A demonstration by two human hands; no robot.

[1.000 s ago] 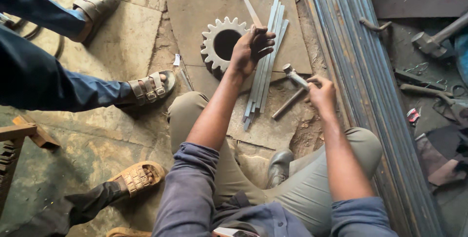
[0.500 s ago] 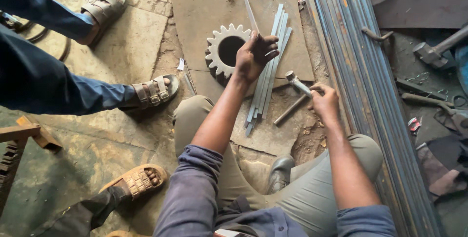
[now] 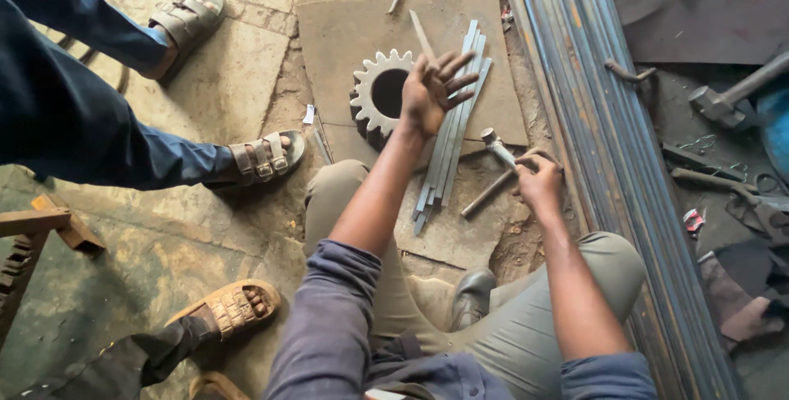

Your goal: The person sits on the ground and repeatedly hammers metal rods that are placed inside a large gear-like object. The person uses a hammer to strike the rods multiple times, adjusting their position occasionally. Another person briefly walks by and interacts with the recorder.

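No packages, labels, signs or screens (none legible).

gear (image 3: pixel 380 97) on plate (image 3: pixel 345 30) | strips (image 3: pixel 448 145) right of gear | hammer (image 3: pixel 493 171) prob. beside strips

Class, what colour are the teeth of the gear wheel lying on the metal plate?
Pale, whitish grey on the gear wheel, seen in the head view.

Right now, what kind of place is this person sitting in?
Probably a metal workshop. On the stone floor lie a big gear, a bundle of flat strips and long steel bars. The right hand holds a hammer; the left hand is open above the gear.
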